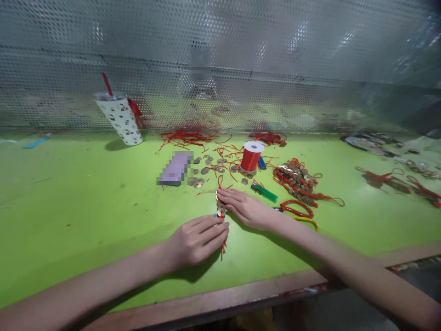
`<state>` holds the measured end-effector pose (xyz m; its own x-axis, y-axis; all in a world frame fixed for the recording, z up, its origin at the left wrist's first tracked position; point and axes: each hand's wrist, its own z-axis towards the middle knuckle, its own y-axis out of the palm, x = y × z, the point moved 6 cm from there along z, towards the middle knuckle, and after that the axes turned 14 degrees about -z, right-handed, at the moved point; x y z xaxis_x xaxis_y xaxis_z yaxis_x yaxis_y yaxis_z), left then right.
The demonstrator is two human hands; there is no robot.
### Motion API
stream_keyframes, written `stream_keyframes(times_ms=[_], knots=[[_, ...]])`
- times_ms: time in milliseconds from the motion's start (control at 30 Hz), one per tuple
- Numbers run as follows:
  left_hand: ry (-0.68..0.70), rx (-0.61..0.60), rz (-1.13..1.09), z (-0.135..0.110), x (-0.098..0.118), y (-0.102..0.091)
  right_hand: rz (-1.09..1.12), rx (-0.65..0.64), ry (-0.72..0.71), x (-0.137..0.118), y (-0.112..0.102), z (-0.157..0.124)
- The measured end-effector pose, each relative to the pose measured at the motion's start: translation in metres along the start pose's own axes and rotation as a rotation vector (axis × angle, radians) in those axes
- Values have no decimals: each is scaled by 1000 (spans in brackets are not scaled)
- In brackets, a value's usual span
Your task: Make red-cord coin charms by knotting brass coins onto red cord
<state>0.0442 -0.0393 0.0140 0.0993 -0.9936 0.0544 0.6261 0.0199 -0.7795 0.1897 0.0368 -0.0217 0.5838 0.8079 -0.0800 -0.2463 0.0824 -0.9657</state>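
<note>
A string of brass coins tied with red cord [220, 212] lies lengthwise on the green table, its cord loop pointing away from me and its loose red ends toward me. My right hand [243, 208] rests over the upper coins with fingers stretched out flat. Across the lower end lies my left hand [198, 236], its fingers extended and covering part of the cord. Both thumbs are hidden. Just beyond are loose coins [205, 170] and a spool of red cord [251, 157]. Close to my right forearm are a green lighter [264, 192] and scissors with red and yellow handles [298, 209].
A pile of corded coin strings [296, 180] lies right of the spool, with further strings [386, 179] farther right. A purplish, partly blurred rectangular item [175, 169] and a patterned tumbler with straw [120, 120] stand left. Red cord scraps [188, 137] lie before the perforated metal panel [155, 105].
</note>
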Motion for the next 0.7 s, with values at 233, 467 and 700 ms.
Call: stream_keyframes(times_ms=[233, 467, 700], knots=[[76, 45, -11, 8, 9, -15, -63, 42, 39, -2, 3, -2], [-390, 167, -358, 0, -24, 2, -27, 99, 76, -4, 1, -4], [-963, 319, -830, -13, -56, 9, 345, 264, 261, -16, -29, -11]])
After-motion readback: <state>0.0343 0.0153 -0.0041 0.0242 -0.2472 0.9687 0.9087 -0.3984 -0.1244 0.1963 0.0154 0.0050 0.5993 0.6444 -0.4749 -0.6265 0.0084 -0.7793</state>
